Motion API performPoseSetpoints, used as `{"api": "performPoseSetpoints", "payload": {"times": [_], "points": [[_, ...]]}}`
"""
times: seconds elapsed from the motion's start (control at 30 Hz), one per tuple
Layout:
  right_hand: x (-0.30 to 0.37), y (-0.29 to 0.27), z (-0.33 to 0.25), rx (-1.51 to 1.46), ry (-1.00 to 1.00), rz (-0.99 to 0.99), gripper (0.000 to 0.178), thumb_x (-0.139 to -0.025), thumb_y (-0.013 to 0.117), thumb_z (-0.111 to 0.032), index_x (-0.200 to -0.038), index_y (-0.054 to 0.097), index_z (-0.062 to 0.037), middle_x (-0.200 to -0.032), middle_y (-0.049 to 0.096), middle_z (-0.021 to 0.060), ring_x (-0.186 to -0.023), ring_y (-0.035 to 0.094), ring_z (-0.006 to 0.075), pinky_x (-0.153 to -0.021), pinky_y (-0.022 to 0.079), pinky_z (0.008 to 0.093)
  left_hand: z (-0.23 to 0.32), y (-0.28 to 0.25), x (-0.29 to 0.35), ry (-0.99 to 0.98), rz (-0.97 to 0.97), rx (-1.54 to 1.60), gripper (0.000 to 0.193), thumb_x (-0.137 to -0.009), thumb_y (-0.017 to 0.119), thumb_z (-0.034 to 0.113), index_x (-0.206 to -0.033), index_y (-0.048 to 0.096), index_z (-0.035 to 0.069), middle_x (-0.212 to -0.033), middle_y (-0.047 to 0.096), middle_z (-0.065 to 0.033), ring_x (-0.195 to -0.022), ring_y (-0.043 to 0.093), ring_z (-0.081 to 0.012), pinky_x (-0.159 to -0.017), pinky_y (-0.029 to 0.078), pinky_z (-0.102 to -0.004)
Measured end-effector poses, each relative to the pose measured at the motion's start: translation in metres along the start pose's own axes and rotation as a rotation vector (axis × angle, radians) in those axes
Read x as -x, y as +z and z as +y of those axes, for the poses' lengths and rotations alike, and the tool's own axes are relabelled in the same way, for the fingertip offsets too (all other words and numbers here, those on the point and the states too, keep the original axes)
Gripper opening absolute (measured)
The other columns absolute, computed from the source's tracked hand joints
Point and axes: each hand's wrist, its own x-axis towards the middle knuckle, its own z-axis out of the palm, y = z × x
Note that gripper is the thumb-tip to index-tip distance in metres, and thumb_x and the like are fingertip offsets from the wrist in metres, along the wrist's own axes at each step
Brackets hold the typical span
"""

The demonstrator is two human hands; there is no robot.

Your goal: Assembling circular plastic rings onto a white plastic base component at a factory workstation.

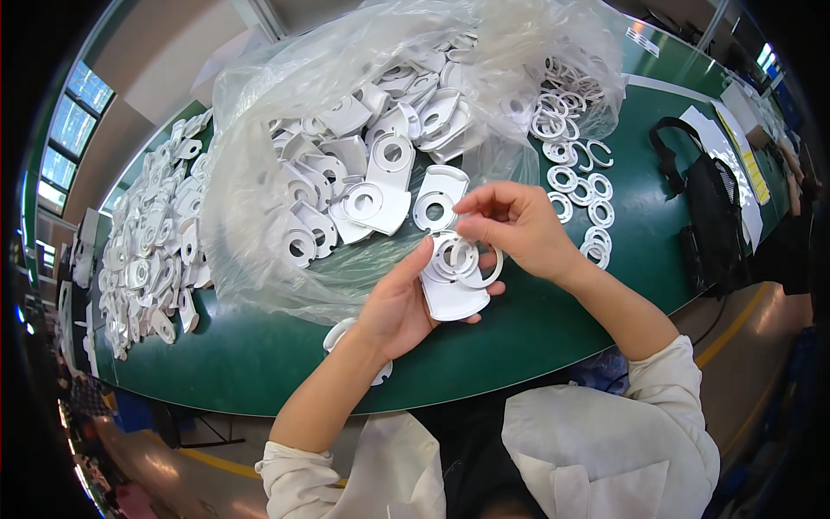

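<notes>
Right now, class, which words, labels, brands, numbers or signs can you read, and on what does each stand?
No text can be read.
White strip with dark marks, at the back: too small.
Yellow-and-white sheet: any print too small.
White part in the left hand: no lettering visible.

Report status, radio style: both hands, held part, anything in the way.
Left hand holding white plate, thin ring at its right edge. Right hand over plate's far end, grip unclear. Close ahead: similar plate; plastic bag beyond, leftward.
</notes>
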Motion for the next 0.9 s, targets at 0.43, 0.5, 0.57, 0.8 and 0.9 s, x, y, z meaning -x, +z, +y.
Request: {"api": "performPoseSetpoints", "payload": {"times": [0.43,0.5,0.57,0.8,0.9], "points": [[-0.002,-0.020,-0.005,0.092,0.022,-0.031,0.022,-0.086,0.065,-0.003,-0.107,0.066,0.0027,-0.087,0.066,0.0034,-0.075,0.060,0.0063,-0.066,0.048,0.0190,0.009,0.000,0.004,0.128,0.198,0.092,0.039,-0.095,0.047,0.018,-0.130,0.042,0.002,-0.122,0.058,-0.0148,-0.111,0.059,-0.0278,-0.083,0.056,-0.0391],[-0.003,-0.025,-0.009,0.091,0.047,-0.032,0.018,-0.088,0.064,-0.005,-0.104,0.067,0.0023,-0.086,0.065,0.0018,-0.075,0.059,0.0061,-0.068,0.047,0.0188,0.011,-0.001,0.003,0.132,0.169,0.040,0.041,-0.094,0.049,0.014,-0.132,0.039,0.002,-0.123,0.056,-0.0151,-0.111,0.059,-0.0278,-0.085,0.056,-0.0392],[-0.003,-0.025,-0.010,0.033,0.051,-0.005,0.018,-0.089,0.064,-0.007,-0.104,0.066,0.0019,-0.086,0.065,0.0018,-0.075,0.059,0.0062,-0.069,0.048,0.0191,0.010,-0.001,0.002,0.135,0.139,-0.012,0.044,-0.093,0.050,0.010,-0.134,0.037,0.003,-0.124,0.055,-0.0154,-0.111,0.059,-0.0278,-0.086,0.056,-0.0394],[-0.001,-0.003,-0.003,-0.203,0.205,-0.006,0.018,-0.091,0.064,-0.012,-0.104,0.062,-0.0003,-0.086,0.066,0.0035,-0.069,0.059,0.0068,-0.066,0.048,0.0198,-0.001,0.002,-0.002,0.186,0.227,-0.227,0.057,-0.087,0.052,-0.006,-0.139,0.028,0.006,-0.126,0.053,-0.0147,-0.112,0.059,-0.0267,-0.090,0.056,-0.0379],[-0.001,-0.002,0.000,-0.168,0.230,-0.021,0.017,-0.090,0.065,-0.014,-0.099,0.063,0.0003,-0.085,0.066,0.0040,-0.068,0.060,0.0073,-0.064,0.047,0.0201,-0.001,0.003,-0.003,0.191,0.221,-0.227,0.057,-0.088,0.052,-0.005,-0.138,0.028,0.005,-0.126,0.052,-0.0145,-0.112,0.059,-0.0271,-0.090,0.056,-0.0381]]}}
